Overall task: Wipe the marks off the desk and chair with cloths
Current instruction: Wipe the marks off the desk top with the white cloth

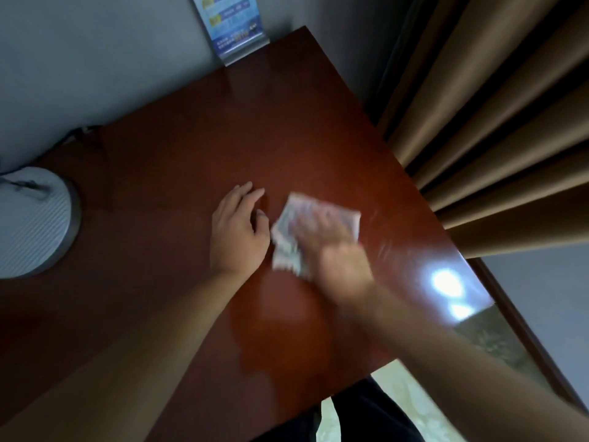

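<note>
No text here can be made out. The one thing that carries print is a blue sign card [231, 25] in a clear stand, far beyond the fingertips of the left hand [237, 232], at the back of the desk [197, 148] against the wall. It bears yellow blocks and rows of pale lettering on blue bands (the rows show only as smeared lines, with no single character or number to be told). The patterned cloth [288, 237] under the right hand [334, 253], just beside the left hand, is blurred; whether its pattern includes any lettering cannot be told.
</note>
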Tool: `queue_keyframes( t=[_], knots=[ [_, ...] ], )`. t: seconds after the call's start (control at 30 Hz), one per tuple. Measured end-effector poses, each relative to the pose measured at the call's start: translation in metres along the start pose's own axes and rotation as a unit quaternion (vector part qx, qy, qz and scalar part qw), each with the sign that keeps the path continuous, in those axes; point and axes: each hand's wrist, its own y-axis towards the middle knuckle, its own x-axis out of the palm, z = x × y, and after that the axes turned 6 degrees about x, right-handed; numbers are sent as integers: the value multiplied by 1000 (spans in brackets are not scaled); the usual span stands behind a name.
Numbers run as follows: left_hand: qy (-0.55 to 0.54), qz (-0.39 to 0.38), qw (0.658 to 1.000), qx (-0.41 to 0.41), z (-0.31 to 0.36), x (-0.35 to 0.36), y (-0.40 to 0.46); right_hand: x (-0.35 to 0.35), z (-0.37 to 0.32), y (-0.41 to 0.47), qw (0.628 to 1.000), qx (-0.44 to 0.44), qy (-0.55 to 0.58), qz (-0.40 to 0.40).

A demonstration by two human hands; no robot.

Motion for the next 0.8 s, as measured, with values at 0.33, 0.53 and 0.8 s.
queue_keyframes(
  t=[0.33, 0.53, 0.8],
  knots=[
    [41, -47, 989, 135, 28, 27, -53, -1, 6, -81, 999, -18, 29, -9],
    [55, -68, 980, 180, 47, 37, -60, -42, 102, -34, 975, 209, 22, 66],
    [68, -68, 981, 169, 25, 30, -77, 10, -30, -144, 989, 99, 80, 73]
  ],
)
